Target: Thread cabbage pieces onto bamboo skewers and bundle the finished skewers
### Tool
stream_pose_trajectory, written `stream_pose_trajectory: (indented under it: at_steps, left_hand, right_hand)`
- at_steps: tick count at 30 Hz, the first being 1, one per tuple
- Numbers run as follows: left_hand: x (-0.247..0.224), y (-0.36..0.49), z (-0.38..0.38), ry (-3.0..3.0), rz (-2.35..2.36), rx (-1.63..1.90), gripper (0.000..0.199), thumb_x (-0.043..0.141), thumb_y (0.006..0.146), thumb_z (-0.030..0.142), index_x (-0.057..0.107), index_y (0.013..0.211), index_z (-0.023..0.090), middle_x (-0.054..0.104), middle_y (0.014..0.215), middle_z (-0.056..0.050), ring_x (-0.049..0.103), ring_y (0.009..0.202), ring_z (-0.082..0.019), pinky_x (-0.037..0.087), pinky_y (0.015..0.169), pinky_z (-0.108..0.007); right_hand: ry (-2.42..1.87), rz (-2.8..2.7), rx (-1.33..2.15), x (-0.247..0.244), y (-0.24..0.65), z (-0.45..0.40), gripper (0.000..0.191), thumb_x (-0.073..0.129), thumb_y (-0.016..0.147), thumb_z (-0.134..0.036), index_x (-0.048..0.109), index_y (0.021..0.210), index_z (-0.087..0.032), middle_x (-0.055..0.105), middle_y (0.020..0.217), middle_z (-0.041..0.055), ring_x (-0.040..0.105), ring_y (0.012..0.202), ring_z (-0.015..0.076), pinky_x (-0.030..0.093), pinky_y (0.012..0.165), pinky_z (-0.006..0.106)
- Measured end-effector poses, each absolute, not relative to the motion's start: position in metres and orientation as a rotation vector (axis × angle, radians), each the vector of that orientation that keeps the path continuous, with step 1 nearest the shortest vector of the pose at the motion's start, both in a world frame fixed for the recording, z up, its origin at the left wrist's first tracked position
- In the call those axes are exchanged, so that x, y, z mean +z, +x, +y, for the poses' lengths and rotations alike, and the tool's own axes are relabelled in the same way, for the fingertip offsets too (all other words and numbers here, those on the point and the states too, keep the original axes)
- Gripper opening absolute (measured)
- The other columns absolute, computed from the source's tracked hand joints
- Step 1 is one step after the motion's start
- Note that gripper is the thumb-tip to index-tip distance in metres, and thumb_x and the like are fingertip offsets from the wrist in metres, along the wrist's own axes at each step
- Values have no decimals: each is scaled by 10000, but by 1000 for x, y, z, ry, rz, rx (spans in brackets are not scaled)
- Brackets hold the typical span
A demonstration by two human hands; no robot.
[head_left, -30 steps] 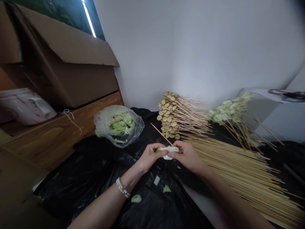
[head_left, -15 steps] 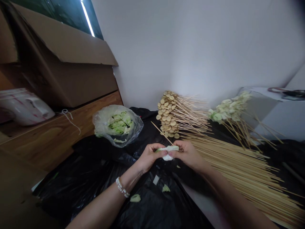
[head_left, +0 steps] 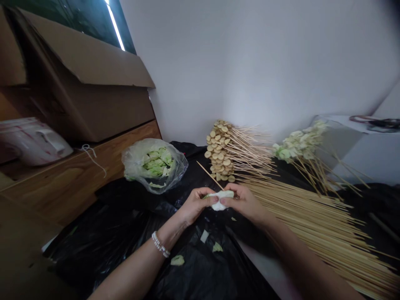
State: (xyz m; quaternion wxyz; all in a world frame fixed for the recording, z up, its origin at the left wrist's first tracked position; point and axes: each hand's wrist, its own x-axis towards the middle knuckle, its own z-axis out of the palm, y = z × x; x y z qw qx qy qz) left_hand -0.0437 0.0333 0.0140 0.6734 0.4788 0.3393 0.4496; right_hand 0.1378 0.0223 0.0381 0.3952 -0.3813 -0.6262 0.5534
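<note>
Both hands pinch one folded piece of cabbage leaf (head_left: 221, 201), white with a green edge, above the black plastic sheet (head_left: 200, 287). My left hand (head_left: 200, 203) grips its left end with thumb and fingers. On the right end, my right hand (head_left: 245, 202) does the same, thumbs close together in front. A thin wooden skewer (head_left: 209, 175) slants up and left from behind the leaf; its lower end is hidden by the leaf and hand, so I cannot tell whether it pierces it. Small cabbage scraps (head_left: 218, 247) lie on the plastic below.
A clear bag of cabbage pieces (head_left: 131, 160) sits behind left. Skewered round slices (head_left: 218, 150) are stacked at the back, with skewered cabbage (head_left: 300, 143) farther right. Many bare skewers (head_left: 315, 221) spread across the right. A cardboard box (head_left: 106, 108) and a white jug (head_left: 34, 141) stand left.
The skewer's visible tip has shifted slightly left and down. The hands keep almost the same place and hold on the cabbage leaf; the view has tilted very slightly.
</note>
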Motion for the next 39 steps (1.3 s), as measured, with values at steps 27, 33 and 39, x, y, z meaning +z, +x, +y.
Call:
stream_pose_trajectory:
  at_steps: [27,33,39]
  left_hand:
    - [19,-35,14,1959,1048,1292,107,654,820,275,735,801,208,673,797,-71,594,774,-196,421,752,-279]
    - [22,-40,29,1467,1125,1487,148,740,732,307,679,770,177,625,684,-8,542,650,-133,409,646,-236]
    - [22,-44,37,961,903,1174,269,725,720,347,607,900,186,587,785,21,547,596,-83,402,517,-187]
  right_hand:
    - [-1158,-1455,1563,25,129,27,212,533,738,-415,459,735,-216,582,479,-43,256,281,42,96,333,202]
    - [-1163,-1273,1458,27,143,34,271,563,746,-458,506,789,-197,588,517,-35,243,301,33,68,347,207]
    - [-1035,-1426,1612,30,148,30,315,612,761,-435,610,923,-166,488,556,-71,226,364,24,83,373,213]
